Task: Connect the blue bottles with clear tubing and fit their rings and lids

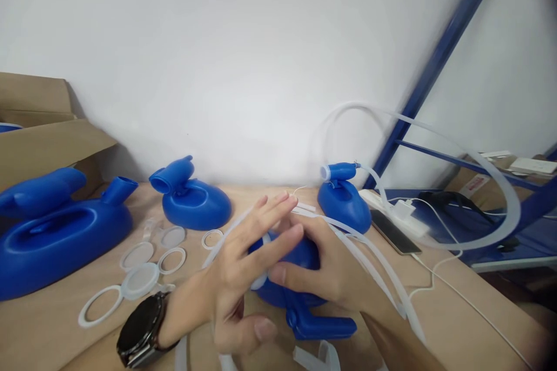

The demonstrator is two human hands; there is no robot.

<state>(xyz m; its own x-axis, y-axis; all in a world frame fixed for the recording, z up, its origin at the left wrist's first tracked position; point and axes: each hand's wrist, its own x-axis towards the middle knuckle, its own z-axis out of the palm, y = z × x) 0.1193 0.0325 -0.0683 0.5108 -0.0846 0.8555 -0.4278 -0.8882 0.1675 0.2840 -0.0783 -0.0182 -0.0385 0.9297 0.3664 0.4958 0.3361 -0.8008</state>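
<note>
holding a blue bottle (307,254); box label (474,185) unreadable

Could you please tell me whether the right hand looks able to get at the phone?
Probably, after letting go: the right hand is on a blue bottle, and pale tubing runs between that hand and the phone, though crossing over it looks possible.

Right hand (333,261) holds 1 blue bottle (308,254); left hand (243,266) spread over it.

Discs (140,280) left of central bottle (304,254), phone (394,232) right
</note>
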